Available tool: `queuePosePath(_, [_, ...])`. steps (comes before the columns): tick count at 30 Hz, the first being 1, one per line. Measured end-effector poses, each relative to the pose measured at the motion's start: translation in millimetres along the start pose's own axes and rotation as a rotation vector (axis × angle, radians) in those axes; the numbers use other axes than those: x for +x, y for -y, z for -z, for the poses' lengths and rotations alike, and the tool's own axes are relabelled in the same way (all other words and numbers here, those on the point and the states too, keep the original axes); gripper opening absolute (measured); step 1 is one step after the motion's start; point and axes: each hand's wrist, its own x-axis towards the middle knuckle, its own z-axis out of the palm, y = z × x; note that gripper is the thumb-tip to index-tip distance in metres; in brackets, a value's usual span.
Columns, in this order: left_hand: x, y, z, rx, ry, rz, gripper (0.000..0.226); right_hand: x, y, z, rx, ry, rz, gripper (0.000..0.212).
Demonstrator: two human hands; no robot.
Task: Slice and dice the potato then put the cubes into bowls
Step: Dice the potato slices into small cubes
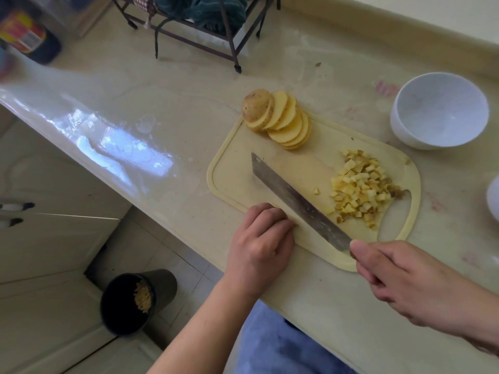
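A pale yellow cutting board [232,168] lies on the beige worktop [151,109] and serves as the landmark here. At the board's far corner sits a fanned stack of potato slices [280,120], overlapping one another, with the skin-covered end piece at the stack's left. On the board's right side, next to its handle cut-out, lies a heap of potato cubes [361,187], some with bits of skin; one loose cube [316,191] lies apart from the heap, just beside the blade.

A cleaver [299,202] runs diagonally across the board's middle. The right hand [399,279] holds it at the board's near edge, its fingers [370,282] curled around the handle, which is hidden inside the grip, and the thumb lies along the top at the blade's base. The left hand [260,238] rests at the board's near-left edge with its fingers bent and pressed together, knuckles facing the blade; whether anything lies under them cannot be told.

Beyond the board's right end stands an empty white bowl [440,110] on the worktop, and a second white bowl [494,198] shows only partly at the picture's right edge. Beyond the board's far-left side stands a dark metal rack [194,31]. Below the worktop, on the tiled floor, stands a black bin [135,300] with yellowish scraps inside.
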Motion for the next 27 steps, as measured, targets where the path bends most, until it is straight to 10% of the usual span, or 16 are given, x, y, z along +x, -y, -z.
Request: queuePosePath(27, [-8,1,2,-0.009,0.001,-0.010,0.014,-11,-25,-9,-0.202,-0.092,0.120,0.084])
